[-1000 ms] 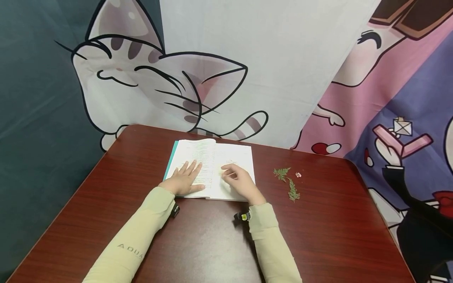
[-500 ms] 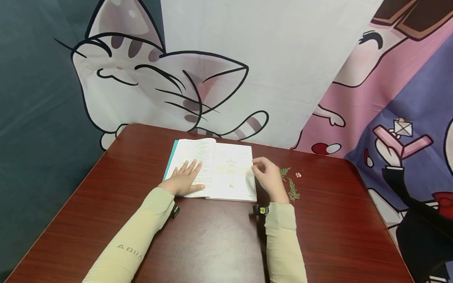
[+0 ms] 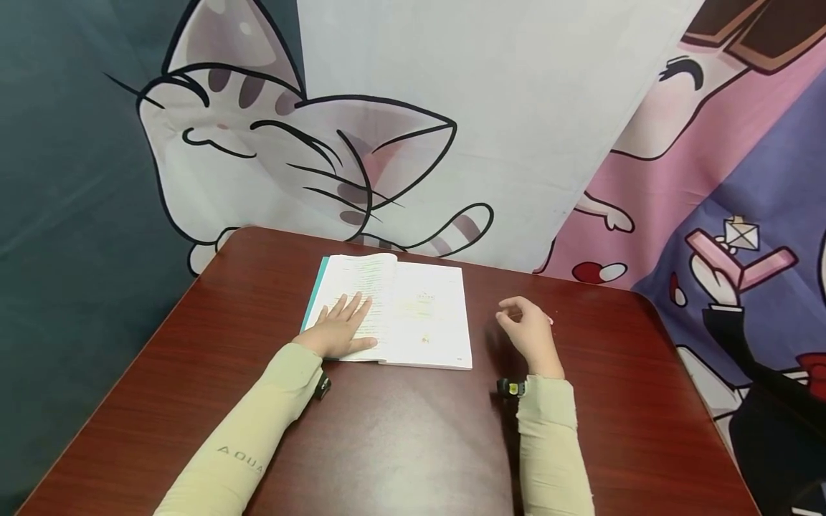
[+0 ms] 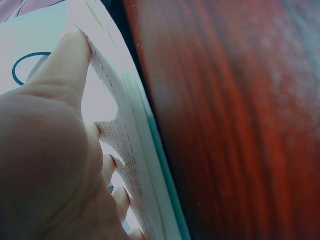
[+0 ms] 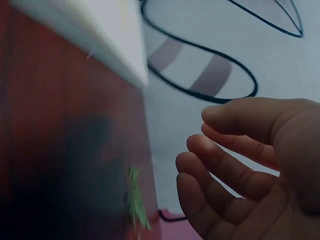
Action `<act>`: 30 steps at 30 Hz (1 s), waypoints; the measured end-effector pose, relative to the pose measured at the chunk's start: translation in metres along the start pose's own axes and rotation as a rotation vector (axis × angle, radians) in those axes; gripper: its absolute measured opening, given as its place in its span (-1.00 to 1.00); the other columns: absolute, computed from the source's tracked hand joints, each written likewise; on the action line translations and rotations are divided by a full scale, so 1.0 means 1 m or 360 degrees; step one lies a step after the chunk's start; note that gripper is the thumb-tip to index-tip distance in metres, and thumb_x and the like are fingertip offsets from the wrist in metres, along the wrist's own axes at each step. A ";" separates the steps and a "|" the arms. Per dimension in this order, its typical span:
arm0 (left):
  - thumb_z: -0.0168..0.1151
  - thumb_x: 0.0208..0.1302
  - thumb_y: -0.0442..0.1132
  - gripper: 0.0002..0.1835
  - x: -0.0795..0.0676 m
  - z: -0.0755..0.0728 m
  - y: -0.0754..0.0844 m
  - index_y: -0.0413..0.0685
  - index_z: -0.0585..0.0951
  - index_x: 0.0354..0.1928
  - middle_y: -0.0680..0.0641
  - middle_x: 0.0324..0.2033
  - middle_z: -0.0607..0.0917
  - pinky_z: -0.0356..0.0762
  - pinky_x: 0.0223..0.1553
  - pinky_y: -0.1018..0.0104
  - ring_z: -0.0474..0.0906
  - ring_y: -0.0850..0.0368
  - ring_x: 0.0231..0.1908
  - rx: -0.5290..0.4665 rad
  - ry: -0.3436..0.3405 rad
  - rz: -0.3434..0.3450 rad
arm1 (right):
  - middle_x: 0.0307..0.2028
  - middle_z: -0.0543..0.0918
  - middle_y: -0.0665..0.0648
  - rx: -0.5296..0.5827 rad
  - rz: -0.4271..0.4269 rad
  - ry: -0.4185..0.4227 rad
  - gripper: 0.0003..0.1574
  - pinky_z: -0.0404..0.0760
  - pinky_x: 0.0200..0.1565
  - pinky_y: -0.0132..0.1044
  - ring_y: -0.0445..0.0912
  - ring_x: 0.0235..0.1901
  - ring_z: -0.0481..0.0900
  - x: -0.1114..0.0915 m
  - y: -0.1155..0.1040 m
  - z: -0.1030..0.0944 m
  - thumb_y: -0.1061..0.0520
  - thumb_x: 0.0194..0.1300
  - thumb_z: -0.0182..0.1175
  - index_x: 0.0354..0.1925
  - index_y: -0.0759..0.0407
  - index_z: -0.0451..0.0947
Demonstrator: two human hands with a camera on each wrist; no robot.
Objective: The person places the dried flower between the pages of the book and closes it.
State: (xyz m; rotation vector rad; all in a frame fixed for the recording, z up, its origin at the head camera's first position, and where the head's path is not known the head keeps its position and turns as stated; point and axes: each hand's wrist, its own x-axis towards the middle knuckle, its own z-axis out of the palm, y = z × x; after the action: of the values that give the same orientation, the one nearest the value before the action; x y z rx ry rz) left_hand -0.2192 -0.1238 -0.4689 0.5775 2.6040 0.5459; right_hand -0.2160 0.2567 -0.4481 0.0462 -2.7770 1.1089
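An open book (image 3: pixel 435 330) with a teal cover edge lies on the brown table. My left hand (image 3: pixel 338 331) rests flat on its left page, fingers spread; in the left wrist view the thumb (image 4: pixel 67 60) presses near the page's lower edge. Right of the book, my right hand (image 3: pixel 530 335) hovers over the table with fingers loosely bent and nothing between them. Beneath it, the right wrist view shows a green fern-like leaf (image 5: pixel 136 197), hidden behind the hand in the head view. A small pink flower (image 3: pixel 551 319) peeks out beside the knuckles.
The reddish-brown table (image 3: pixel 400 444) reaches back to a cloth backdrop (image 3: pixel 503 93) printed with a cartoon cat and other figures. Small dark cameras are strapped at both wrists.
My right hand has moved right, from above the book's right page to over the fern leaves, which it now covers. The left hand stays on the left page.
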 end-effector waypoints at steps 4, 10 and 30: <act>0.00 0.51 0.24 -0.05 0.000 -0.001 0.002 -0.10 -0.18 0.63 -0.24 0.60 -0.26 -0.42 0.46 -0.34 -0.43 -0.31 0.55 0.0024 -0.0006 -0.0021 | -0.15 0.72 0.31 -0.0112 -0.0033 -0.0090 -0.70 0.57 0.04 0.10 0.18 -0.12 0.67 -0.005 0.017 -0.014 0.22 0.35 0.29 0.01 0.34 0.62; -0.01 0.51 0.25 -0.04 0.001 0.000 0.002 -0.12 -0.18 0.63 -0.26 0.60 -0.26 -0.41 0.46 -0.34 -0.43 -0.32 0.55 0.0022 -0.0011 -0.0021 | -0.07 0.70 0.38 -0.0256 -0.0010 -0.0135 -0.67 0.60 0.00 0.16 0.23 -0.07 0.64 -0.011 0.042 -0.037 0.24 0.33 0.28 0.03 0.39 0.60; -0.03 0.52 0.25 -0.05 0.001 0.000 0.002 -0.12 -0.18 0.63 -0.25 0.60 -0.27 -0.40 0.46 -0.33 -0.43 -0.31 0.56 0.0053 -0.0021 -0.0039 | -0.66 0.44 0.01 -0.0368 0.0454 -0.0459 -0.75 0.41 -0.54 -0.23 -0.07 -0.57 0.42 -0.021 0.053 -0.055 0.14 0.19 0.37 -0.53 0.26 0.61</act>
State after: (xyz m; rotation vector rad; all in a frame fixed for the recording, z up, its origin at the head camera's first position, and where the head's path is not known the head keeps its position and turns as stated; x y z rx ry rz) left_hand -0.2196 -0.1216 -0.4681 0.5575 2.6090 0.4901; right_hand -0.1923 0.3322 -0.4482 -0.2428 -3.2329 0.8860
